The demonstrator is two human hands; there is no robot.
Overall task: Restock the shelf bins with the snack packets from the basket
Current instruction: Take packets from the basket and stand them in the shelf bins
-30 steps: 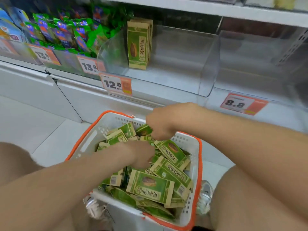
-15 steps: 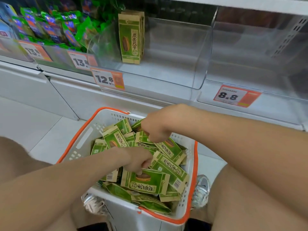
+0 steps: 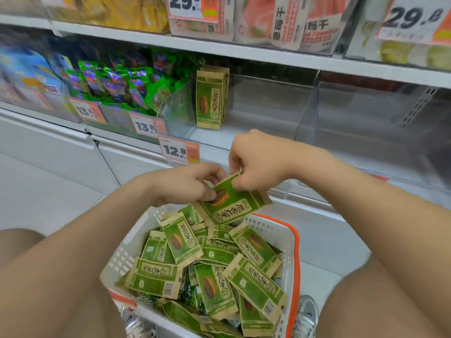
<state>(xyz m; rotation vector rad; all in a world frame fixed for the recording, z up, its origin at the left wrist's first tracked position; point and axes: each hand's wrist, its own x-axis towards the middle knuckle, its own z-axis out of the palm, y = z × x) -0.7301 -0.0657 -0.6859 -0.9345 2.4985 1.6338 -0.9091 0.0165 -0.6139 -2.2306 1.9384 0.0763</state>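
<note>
Both the left hand (image 3: 188, 185) and the right hand (image 3: 256, 162) pinch one green packet (image 3: 234, 206) above the basket (image 3: 275, 230) of packets.

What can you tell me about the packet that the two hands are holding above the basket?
The packet is a flat green pouch with tan, paper-like ends, printed with a dark seed picture and Chinese characters. It is held face up and tilted over the far side of the basket. The left hand pinches its left end, thumb beside the seed picture. The right hand pinches its upper edge. It looks slightly creased.
</note>
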